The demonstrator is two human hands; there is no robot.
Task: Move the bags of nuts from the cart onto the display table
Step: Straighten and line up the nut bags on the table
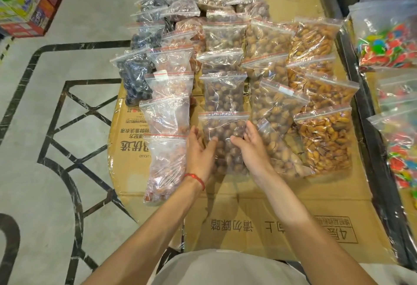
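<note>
1. Left hand (199, 149) and right hand (249, 149) lie flat against the sides of the brown nut bag (222, 140), fingers straight, thumbs on top, not clenched round it. Bag lies on the cardboard-covered desk (248, 205), nearest in its column.
2. Risk: neighbours touch it both sides. A nudge could shove the pale bag (165, 167), left of it, toward the desk edge; plastic looks slippery.
3. Beyond it, far rows blur and are cut off at top. Can't tell where the cart is. Candy bags (388, 43), right of it, partly out of frame.

cardboard (248, 199) printed "LIQUID", upside-down "请勿踩踏", "4层"
</note>
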